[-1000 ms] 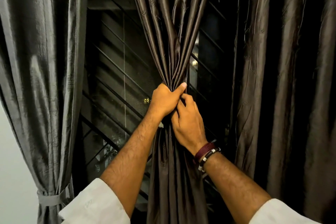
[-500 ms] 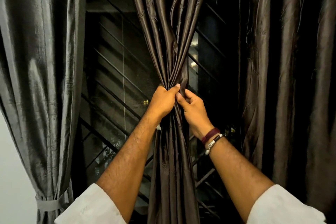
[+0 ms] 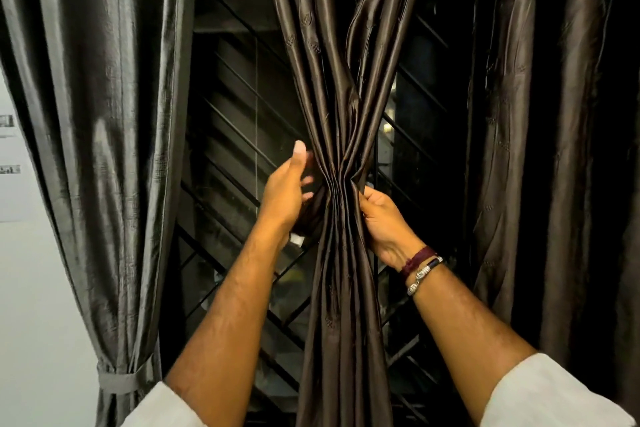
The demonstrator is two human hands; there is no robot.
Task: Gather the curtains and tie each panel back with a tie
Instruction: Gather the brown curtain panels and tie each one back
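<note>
At centre frame, in front of a dark barred window [image 3: 242,135], the middle panel [image 3: 341,62] is gathered into a narrow waist of tight pleats. The right hand [image 3: 384,222] grips the waist from its right side, fingers curled behind the cloth and thumb at the front edge. The left hand [image 3: 289,191] stands just beside the waist on its left, fingers loosely spread and thumb raised; it appears to hold nothing, though its fingertips are blurred and may be brushing the folds.

The step in hand is judged to be securing this gather. To do it well, the right hand should keep the pleats pinched at one level while the left fetches or passes a tie round behind the bundle; any slackening would probably let the smooth cloth slide and fan out. No tie for this panel can be seen, and a small pale object below the left wrist cannot be identified.

The panel is a glossy dark brown fabric with faint woven motifs, flaring above and below the waist and hanging in long straight folds. The left panel [image 3: 97,114], greyer, is already bound low down by a matching tie [image 3: 119,383]. The right panel [image 3: 554,149] hangs loose.
</note>
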